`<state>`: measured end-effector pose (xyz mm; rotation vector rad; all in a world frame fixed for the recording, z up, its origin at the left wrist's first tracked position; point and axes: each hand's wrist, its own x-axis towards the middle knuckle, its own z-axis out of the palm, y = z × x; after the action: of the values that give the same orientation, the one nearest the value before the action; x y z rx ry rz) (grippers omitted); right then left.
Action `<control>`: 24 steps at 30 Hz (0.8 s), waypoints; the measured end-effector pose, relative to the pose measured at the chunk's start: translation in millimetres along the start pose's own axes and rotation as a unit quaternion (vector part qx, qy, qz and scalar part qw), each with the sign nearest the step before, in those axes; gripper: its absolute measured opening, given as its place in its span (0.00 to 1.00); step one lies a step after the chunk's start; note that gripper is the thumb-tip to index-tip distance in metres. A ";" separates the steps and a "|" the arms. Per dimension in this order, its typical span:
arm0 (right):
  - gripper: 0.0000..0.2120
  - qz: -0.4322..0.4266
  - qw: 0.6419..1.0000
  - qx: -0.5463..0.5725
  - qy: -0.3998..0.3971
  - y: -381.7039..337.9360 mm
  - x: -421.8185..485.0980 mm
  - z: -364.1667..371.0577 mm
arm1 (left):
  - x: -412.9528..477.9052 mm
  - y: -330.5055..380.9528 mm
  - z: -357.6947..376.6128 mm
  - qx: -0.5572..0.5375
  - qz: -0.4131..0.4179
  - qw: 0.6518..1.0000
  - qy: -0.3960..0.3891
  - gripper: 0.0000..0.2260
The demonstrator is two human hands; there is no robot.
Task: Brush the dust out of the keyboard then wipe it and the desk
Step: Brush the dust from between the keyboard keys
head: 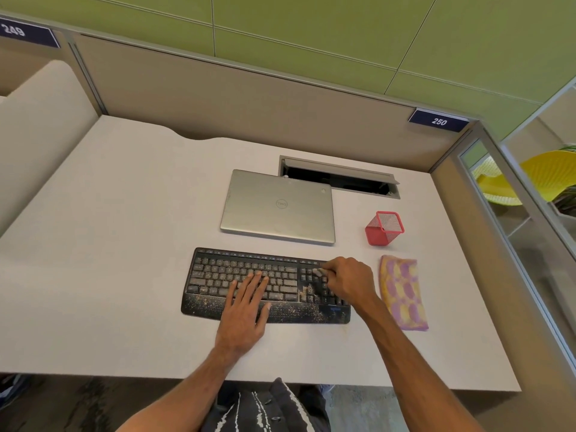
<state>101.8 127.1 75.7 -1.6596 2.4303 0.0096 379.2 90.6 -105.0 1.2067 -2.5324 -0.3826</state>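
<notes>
A black keyboard [218,275] speckled with pale dust lies on the white desk [124,213]. My left hand [246,310] rests flat on its middle keys and palm rest, fingers straight. Over the number pad at the keyboard's right end, my right hand [349,280] grips a small brush [318,272]; only its pale tip shows past the fingers, touching the keys. A heap of dust sits just left of the number pad. A folded pink and yellow cloth [402,291] lies on the desk right of the keyboard.
A shut silver laptop [277,207] lies behind the keyboard. A red mesh pen holder [385,227] stands to its right. A cable hatch [339,177] is open at the back. Partition walls bound the desk on the left, back and right.
</notes>
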 end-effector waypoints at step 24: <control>0.07 0.109 0.988 0.086 -0.067 -11.1 -8.2 -1.0 | 0.1 0.0 1.3 0.004 -0.003 1.000 -0.003 0.30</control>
<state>114.8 130.5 79.3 -1.2750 2.4217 -0.0536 378.7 90.7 -106.2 1.2172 -2.5378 -0.3783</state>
